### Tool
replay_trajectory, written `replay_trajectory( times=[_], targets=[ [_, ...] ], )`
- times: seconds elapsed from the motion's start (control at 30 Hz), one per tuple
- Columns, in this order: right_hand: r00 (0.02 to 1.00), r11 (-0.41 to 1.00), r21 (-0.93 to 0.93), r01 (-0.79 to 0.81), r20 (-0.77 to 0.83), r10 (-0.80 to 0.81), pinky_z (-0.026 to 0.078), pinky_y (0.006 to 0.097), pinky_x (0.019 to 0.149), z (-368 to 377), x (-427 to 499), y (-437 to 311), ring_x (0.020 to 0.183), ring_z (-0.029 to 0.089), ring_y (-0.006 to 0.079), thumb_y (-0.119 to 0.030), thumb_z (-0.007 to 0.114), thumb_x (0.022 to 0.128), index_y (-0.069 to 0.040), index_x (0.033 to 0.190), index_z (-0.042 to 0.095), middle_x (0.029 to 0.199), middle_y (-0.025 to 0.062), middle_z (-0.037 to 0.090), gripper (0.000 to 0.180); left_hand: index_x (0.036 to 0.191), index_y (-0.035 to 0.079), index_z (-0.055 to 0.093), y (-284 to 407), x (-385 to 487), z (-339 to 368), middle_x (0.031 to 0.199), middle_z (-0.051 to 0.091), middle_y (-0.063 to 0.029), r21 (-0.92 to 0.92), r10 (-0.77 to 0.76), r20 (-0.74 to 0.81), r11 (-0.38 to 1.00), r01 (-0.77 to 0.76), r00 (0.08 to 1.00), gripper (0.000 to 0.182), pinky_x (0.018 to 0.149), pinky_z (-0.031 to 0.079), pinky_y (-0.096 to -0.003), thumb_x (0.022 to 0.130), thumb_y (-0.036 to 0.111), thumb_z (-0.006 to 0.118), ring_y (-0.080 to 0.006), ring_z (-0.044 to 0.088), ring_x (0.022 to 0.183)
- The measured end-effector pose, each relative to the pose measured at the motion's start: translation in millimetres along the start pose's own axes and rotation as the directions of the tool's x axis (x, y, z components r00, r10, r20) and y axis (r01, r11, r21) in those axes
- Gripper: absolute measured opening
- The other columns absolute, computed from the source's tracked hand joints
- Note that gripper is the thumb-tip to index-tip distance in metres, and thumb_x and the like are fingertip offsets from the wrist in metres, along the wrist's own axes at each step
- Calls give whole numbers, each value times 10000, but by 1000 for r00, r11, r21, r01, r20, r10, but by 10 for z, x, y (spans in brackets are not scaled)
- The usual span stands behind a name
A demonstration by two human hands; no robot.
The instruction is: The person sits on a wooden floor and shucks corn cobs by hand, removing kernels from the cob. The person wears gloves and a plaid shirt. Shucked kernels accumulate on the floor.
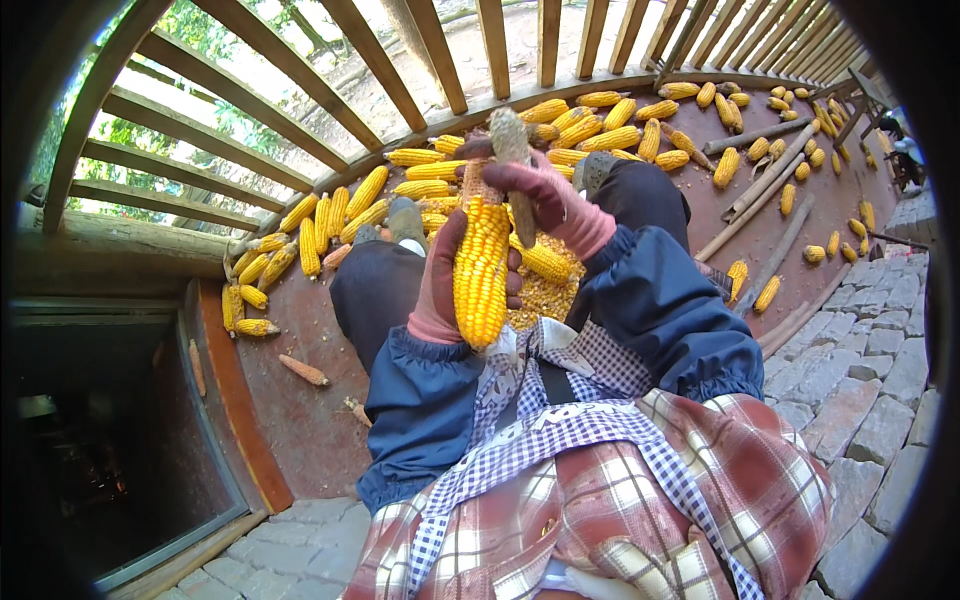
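Observation:
My left hand (pixel 442 277), in a pink glove with a dark palm, grips a yellow ear of corn (pixel 482 274). Kernels cover its lower part, while the upper end (pixel 474 180) is stripped to bare cob. My right hand (pixel 562 199), gloved alike, holds a short, rough, greyish stick-like piece (pixel 510 139) against that bare end; whether it is wood or an old cob I cannot tell. Below both hands, between my legs, lies a heap of loose kernels (pixel 544 296), with another ear (pixel 544 259) on it. What holds the kernels is mostly hidden.
Several ears of corn (pixel 577 131) lie along the slatted wooden railing (pixel 491 49). More are scattered right, among wooden poles (pixel 772 176). A bare cob (pixel 304 370) rests on the reddish floor (pixel 300 420). Stone paving (pixel 840 412) borders the right side; a dark framed opening (pixel 97 420) is left.

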State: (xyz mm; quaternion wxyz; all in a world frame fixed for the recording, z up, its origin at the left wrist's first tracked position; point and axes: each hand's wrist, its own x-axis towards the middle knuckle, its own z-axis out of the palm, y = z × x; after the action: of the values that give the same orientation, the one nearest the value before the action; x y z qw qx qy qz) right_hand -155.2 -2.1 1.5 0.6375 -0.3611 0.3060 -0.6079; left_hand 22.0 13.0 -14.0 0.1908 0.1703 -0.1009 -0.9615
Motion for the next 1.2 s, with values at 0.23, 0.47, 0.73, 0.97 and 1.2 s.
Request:
replay_trajectory(
  times=[0.23, 0.47, 0.73, 0.97, 1.2],
  targets=[
    [978, 965, -254, 70, -171, -116, 481, 208, 672, 8, 59, 248, 736, 577, 80, -191, 714, 820, -40, 1051, 607, 870, 9, 623, 296, 1109, 92, 549, -75, 80, 47, 834, 614, -108, 319, 124, -257, 947, -36, 958, 514, 528, 545, -363, 868, 546, 549, -233, 627, 616],
    [958, 945, -321, -57, -284, -38, 478, 202, 628, -53, 190, 169, 709, 561, 69, -265, 714, 832, -54, 1091, 600, 890, 9, 614, 353, 1105, 112, 547, -26, 22, 115, 828, 581, -89, -35, 28, -17, 999, -29, 999, 634, 548, 494, -338, 848, 685, 458, -208, 569, 610],
    [994, 946, -323, -33, -106, -1, 508, 264, 737, -20, 16, 248, 810, 607, 131, -266, 760, 775, -31, 1104, 611, 946, 47, 652, 431, 1168, 53, 507, -155, 148, -85, 912, 606, -66, 697, 509, -189, 672, -251, 840, 493, 586, 532, -288, 928, 484, 519, -163, 626, 710],
    [933, 887, -428, 174, -215, -287, 514, 260, 716, -74, 241, 345, 793, 602, 124, -270, 751, 795, -39, 1163, 558, 907, 42, 638, 475, 1103, 89, 534, -66, 68, 100, 801, 611, -84, 489, 348, -268, 852, -185, 898, 551, 514, 538, -352, 861, 584, 553, -227, 618, 557],
    [851, 894, 125, -430, -273, 448, 518, 346, 624, -394, 29, 352, 744, 595, 175, -451, 715, 790, -92, 1198, 510, 900, 37, 545, 581, 1184, 46, 538, 153, 210, -414, 1104, 598, -76, 448, 834, -148, 536, -716, 532, 375, 976, 414, -362, 906, 289, 601, -197, 561, 1066]
  ],
)
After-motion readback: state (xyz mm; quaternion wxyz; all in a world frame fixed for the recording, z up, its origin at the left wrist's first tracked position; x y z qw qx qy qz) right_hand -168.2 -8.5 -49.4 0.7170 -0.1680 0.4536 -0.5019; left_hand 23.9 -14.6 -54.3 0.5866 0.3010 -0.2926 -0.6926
